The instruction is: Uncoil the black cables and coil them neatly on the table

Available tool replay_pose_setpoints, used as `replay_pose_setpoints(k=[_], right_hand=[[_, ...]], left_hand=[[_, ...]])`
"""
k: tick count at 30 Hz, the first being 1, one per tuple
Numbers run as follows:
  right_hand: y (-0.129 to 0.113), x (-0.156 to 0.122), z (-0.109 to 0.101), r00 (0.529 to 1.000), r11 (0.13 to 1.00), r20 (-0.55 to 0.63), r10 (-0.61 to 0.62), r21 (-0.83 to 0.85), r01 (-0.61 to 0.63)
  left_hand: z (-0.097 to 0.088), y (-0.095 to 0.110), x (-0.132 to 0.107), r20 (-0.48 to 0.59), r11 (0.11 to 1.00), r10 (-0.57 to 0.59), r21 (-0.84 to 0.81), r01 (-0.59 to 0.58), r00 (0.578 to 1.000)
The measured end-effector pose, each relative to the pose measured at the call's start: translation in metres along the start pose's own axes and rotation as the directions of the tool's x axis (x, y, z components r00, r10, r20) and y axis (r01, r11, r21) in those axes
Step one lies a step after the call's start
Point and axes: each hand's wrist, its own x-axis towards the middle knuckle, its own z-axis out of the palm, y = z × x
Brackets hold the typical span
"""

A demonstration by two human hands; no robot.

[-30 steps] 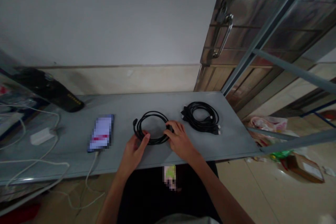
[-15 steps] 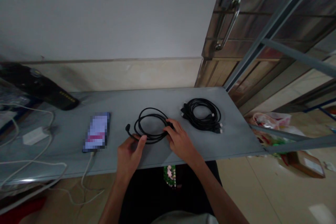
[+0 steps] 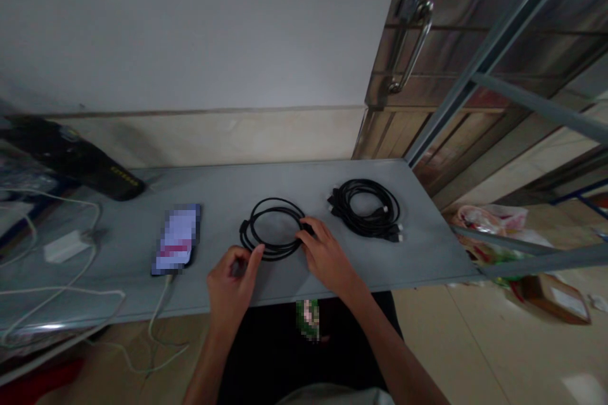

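A black cable lies in a loose coil of several loops on the grey tabletop. My left hand is at the coil's lower left, thumb and index finger closed on the loops. On the coil's right side, my right hand grips the strands between thumb and fingers. One dark plug end rests against the left edge of the loops. Just right of my right hand sits a second bundle of black cables, with several plugs showing.
A lit phone with a white charging cord lies to the left. Beyond it are a white adapter and a black bottle-shaped object lying tilted. A wall borders the table's back; a metal frame post rises at the right.
The plug end that stuck out to the left has been drawn in against the coil. My left hand has shifted slightly left and its fingers have curled; my right hand has barely moved.
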Motion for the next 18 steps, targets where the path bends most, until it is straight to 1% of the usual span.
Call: replay_pose_setpoints(k=[2,4,6,8,11,14,16,18], right_hand=[[0.000,0.000,0.000,1.000,1.000,0.000,0.005,0.008,-0.005],[0.000,0.000,-0.001,1.000,1.000,-0.001,0.004,0.019,-0.004],[-0.001,0.000,-0.001,1.000,1.000,0.001,-0.007,0.023,0.007],[0.000,0.000,-0.001,1.000,1.000,0.007,-0.015,0.021,0.015],[0.002,-0.001,0.001,1.000,1.000,0.006,-0.016,0.023,0.016],[0.005,-0.002,0.004,0.999,0.999,-0.001,-0.036,0.035,0.036],[0.006,-0.002,0.005,0.999,0.998,-0.008,-0.045,0.042,0.045],[0.005,-0.001,0.005,0.999,0.998,-0.021,-0.039,0.055,0.040]], left_hand=[[0.000,-0.002,-0.001,-0.029,0.998,0.068,0.002,-0.068,0.997],[-0.001,-0.002,-0.001,-0.073,0.987,0.161,0.034,-0.159,0.984],[-0.003,-0.001,-0.001,-0.114,0.962,0.269,0.085,-0.260,0.956],[-0.003,0.002,-0.001,-0.118,0.931,0.358,0.128,-0.343,0.926],[-0.001,0.004,-0.003,-0.019,0.874,0.462,0.183,-0.451,0.887],[0.004,0.003,-0.004,0.130,0.804,0.540,0.214,-0.555,0.832],[0.008,0.001,-0.005,0.222,0.773,0.562,0.203,-0.601,0.797],[0.011,-0.001,-0.005,0.273,0.765,0.562,0.188,-0.616,0.781]])
